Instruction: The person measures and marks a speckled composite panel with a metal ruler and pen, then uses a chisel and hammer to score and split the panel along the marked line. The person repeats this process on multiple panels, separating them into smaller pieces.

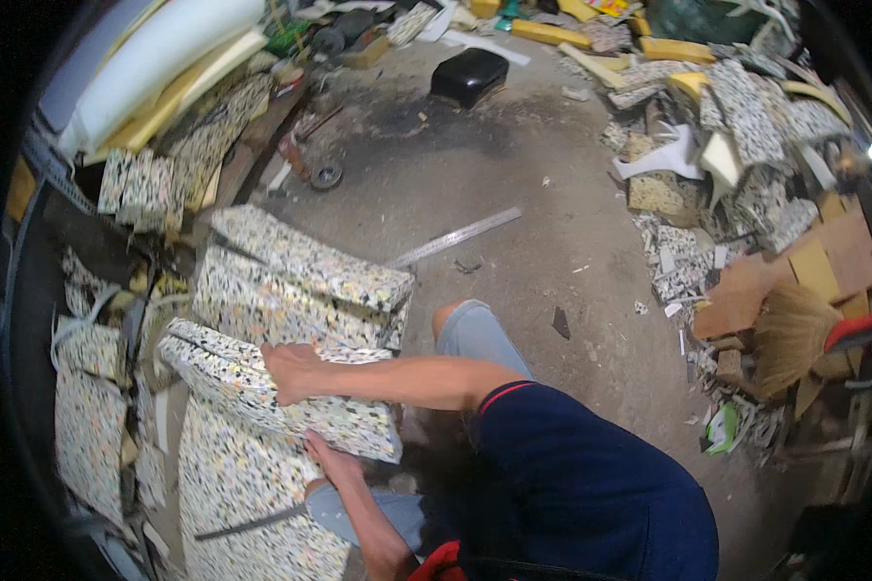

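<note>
Speckled rebonded-foam block, long and rectangular, lies at near left atop a larger foam slab | right hand curled over its top edge, gripping | left hand pressed flat under its near edge | more foam blocks stacked just beyond | metal ruler farther on concrete floor.

Speckled rebonded-foam block — thick, tilted, atop a larger foam slab

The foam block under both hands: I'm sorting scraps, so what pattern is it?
Multicoloured speckled rebonded foam block; head view.
</note>
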Demonstrator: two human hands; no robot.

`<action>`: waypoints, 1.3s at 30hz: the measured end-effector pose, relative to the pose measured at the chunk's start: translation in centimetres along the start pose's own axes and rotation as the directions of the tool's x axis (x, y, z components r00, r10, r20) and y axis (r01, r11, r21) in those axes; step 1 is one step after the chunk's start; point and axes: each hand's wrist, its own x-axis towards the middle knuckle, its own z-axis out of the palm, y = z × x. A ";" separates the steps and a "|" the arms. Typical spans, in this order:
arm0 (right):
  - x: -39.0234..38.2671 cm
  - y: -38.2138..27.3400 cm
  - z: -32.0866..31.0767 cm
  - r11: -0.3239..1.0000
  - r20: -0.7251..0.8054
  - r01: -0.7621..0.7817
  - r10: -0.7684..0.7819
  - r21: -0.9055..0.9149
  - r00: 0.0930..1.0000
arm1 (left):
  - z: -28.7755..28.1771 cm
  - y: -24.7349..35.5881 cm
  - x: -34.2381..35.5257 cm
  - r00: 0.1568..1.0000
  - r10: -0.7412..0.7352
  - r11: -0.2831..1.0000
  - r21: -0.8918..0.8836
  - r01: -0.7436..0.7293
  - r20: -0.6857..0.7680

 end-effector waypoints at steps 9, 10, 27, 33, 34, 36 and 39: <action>-19.1 7.0 -24.1 0.925 -0.593 -0.015 0.255 0.379 0.763 | 7.8 -0.8 10.1 0.994 0.063 0.320 0.942 -0.101 0.085; -20.8 9.7 -26.7 0.962 -0.703 -0.075 0.243 0.262 0.668 | 10.5 -1.7 10.3 0.986 0.120 -0.012 0.994 -0.112 0.113; -13.7 33.8 -29.7 0.619 -0.394 -0.630 0.492 -0.469 0.776 | 10.8 -3.3 13.2 0.994 -0.072 -0.194 0.979 0.071 -0.086; 5.6 20.3 -9.1 0.951 -0.213 -0.277 0.245 -0.134 0.946 | 9.8 -4.3 13.8 0.995 -0.093 -0.091 0.995 0.038 -0.046; 7.1 21.7 -7.4 0.960 -0.253 -0.275 0.255 -0.050 0.933 | 12.4 -4.5 12.9 0.987 -0.156 -0.086 0.996 0.018 -0.031; 10.3 15.1 -4.2 0.864 -0.157 -0.440 0.413 -0.245 0.897 | 12.5 -1.8 12.2 0.978 -0.192 -0.063 0.996 0.065 -0.076; 11.7 14.5 -1.7 0.804 -0.253 -0.540 0.484 -0.248 0.838 | 11.4 1.1 10.1 0.971 -0.239 0.055 0.998 -0.015 0.028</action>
